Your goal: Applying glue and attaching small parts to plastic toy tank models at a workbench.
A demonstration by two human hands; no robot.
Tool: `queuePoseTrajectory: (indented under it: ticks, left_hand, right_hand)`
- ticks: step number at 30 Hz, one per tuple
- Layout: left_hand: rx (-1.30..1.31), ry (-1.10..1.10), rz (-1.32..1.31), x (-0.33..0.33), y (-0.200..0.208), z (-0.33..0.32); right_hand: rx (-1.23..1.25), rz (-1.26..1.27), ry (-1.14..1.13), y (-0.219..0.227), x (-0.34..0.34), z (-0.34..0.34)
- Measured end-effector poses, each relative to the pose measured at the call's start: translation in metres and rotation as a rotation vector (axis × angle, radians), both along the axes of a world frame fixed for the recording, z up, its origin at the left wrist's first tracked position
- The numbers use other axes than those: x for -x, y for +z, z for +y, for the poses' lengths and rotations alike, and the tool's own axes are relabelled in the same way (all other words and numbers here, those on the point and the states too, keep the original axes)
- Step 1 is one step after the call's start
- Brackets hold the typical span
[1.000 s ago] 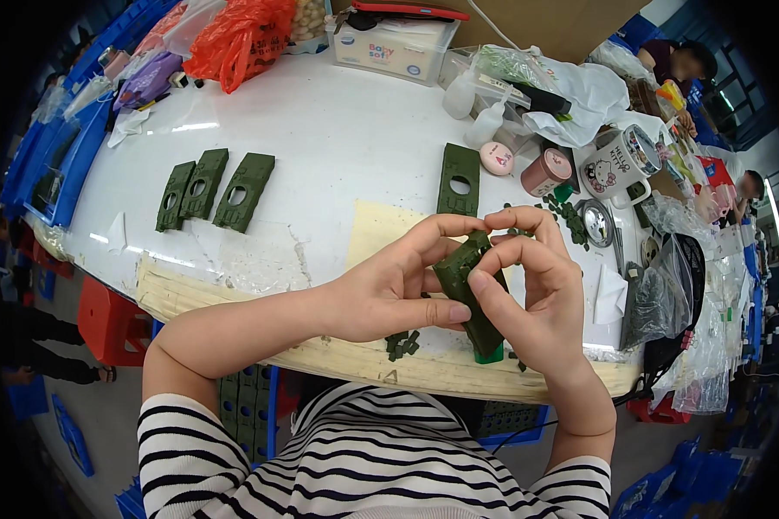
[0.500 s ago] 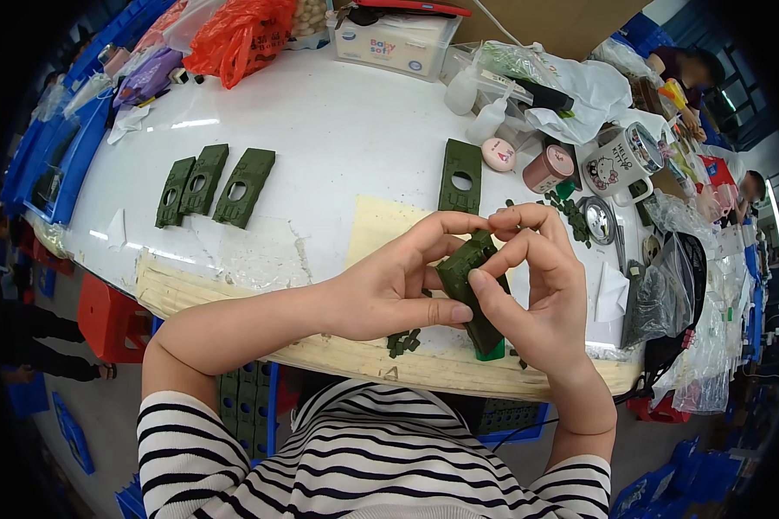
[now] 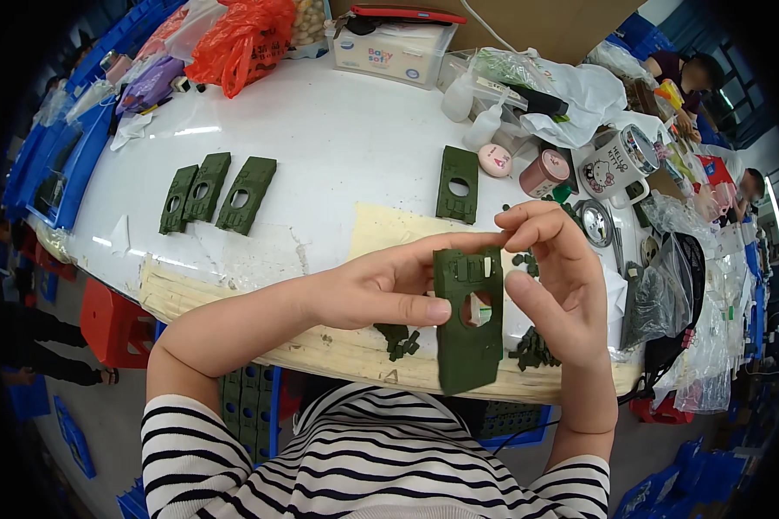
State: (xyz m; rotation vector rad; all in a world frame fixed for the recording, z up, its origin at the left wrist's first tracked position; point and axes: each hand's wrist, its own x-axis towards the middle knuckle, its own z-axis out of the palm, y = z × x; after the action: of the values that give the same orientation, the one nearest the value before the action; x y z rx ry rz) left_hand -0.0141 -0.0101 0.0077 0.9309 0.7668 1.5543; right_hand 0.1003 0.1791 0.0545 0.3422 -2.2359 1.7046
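A dark green plastic toy tank hull [image 3: 469, 362], flat and long with a round hole, is held tilted over the table's front edge. My left hand [image 3: 368, 292] grips it by its left side, thumb on the upper face and fingers behind. My right hand [image 3: 565, 290] is beside its upper right corner, thumb and fingers apart. The right fingertips come close to the left ones; whether they touch is unclear. Small dark green parts lie in loose piles, one below my left hand [image 3: 400, 340] and another near my right wrist [image 3: 535, 349].
Three similar hulls [image 3: 249, 192] lie at the left; another hull [image 3: 455, 206] lies beyond my hands. A yellowish sheet [image 3: 376, 227] is under my hands. Squeeze bottles [image 3: 485, 126], a pink jar [image 3: 544, 176], a white mug [image 3: 610, 166] and plastic bags crowd the right. A wipes box [image 3: 389, 56] stands behind.
The hull has been turned so its upper face and round hole show, and it is lower. My right thumb and fingers have come off it and moved slightly right.
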Motion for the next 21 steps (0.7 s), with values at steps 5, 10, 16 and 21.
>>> queuePoseTrajectory:
  ticks: [5,10,16,21]
  left_hand:
    - [0.155,-0.280,-0.226,0.005,-0.001,-0.004]
    - [0.218,-0.248,-0.186,-0.001,0.014,-0.008]
    - [0.198,0.141,-0.006,-0.001,0.004,0.005]
    - [0.060,0.334,0.133,-0.012,0.006,0.001]
  right_hand:
    - [-0.281,0.058,0.223,0.017,0.002,0.010]
    - [-0.493,0.159,0.205,0.013,0.005,0.004]
    - [-0.465,0.221,-0.172,0.014,-0.003,0.008]
    - [-0.596,0.210,-0.243,0.004,-0.016,0.002]
